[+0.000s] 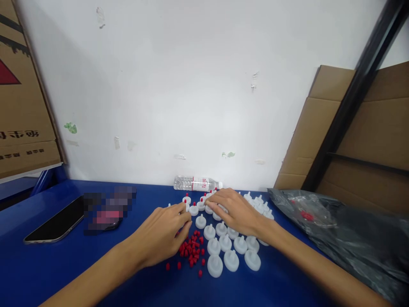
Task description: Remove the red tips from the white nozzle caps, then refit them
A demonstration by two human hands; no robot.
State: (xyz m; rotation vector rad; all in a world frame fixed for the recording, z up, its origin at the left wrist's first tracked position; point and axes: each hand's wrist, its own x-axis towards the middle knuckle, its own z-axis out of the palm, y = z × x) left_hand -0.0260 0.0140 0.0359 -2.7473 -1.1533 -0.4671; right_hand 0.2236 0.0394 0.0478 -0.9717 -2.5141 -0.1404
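Several white plastic caps (223, 249) with short nozzles stand in rows on the blue table (64, 264). Some at the back carry red tips (194, 204). A heap of small red plugs (192, 251) lies just left of the rows. My left hand (162, 234) rests over the red plugs with its fingers curled and its fingertips at a white cap; what they pinch is hidden. My right hand (234, 211) lies palm down over the back rows, fingers bent onto a white cap (209, 209).
A clear water bottle (196, 183) lies on its side against the white wall. A dark phone (56, 226) lies at the left. A black plastic bag (345, 234) spreads at the right. Cardboard boxes (348, 140) lean at both sides, behind a black frame.
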